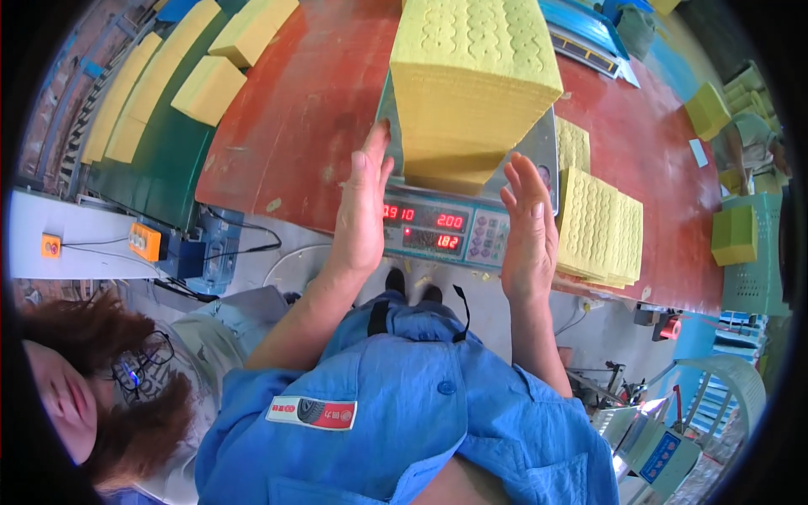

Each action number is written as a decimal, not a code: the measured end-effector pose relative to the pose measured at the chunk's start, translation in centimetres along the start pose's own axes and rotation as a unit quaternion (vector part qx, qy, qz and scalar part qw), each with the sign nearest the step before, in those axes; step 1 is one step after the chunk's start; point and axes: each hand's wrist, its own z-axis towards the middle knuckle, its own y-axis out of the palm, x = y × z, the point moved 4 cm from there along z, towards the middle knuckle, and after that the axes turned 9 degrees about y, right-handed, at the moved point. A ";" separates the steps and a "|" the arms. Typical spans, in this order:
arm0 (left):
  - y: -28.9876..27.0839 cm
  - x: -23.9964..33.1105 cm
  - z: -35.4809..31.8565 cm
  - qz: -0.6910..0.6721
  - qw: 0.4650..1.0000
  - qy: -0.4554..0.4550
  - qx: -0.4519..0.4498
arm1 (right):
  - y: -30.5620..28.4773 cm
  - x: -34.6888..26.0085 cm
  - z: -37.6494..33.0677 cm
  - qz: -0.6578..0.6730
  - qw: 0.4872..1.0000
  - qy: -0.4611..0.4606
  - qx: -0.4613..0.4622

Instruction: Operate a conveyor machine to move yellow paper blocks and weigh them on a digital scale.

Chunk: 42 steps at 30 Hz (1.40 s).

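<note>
A tall stack of yellow paper (467, 109), its top sheet embossed with wavy rows, stands on the metal pan of a digital scale (433, 229). The scale's red digits are lit and its keypad faces me. My left hand (364, 210) is held upright at the scale's left side, fingers stretched out and holding nothing. On the other side of the stack, my right hand (530, 231) is also raised with fingers extended and nothing in it. Both hands appear apart from the paper.
More yellow stacks (598, 223) lie right of the scale on the red table (282, 126). Yellow blocks (210, 88) line a green conveyor (151, 181) at left. One person (126, 404) is close on my left; another (753, 139) is at far right, near a green crate (757, 282).
</note>
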 end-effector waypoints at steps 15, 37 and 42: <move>-0.3 -0.6 -2.8 -0.010 1.000 0.003 -0.006 | -1.0 0.7 -2.7 0.004 1.000 0.019 -0.003; -1.8 0.5 7.1 -0.123 0.992 -0.004 0.003 | -1.1 0.6 2.1 0.016 0.998 -0.005 0.055; 0.2 -0.5 9.2 -0.110 0.989 -0.091 -0.044 | 0.3 2.1 6.5 0.087 0.992 0.041 0.081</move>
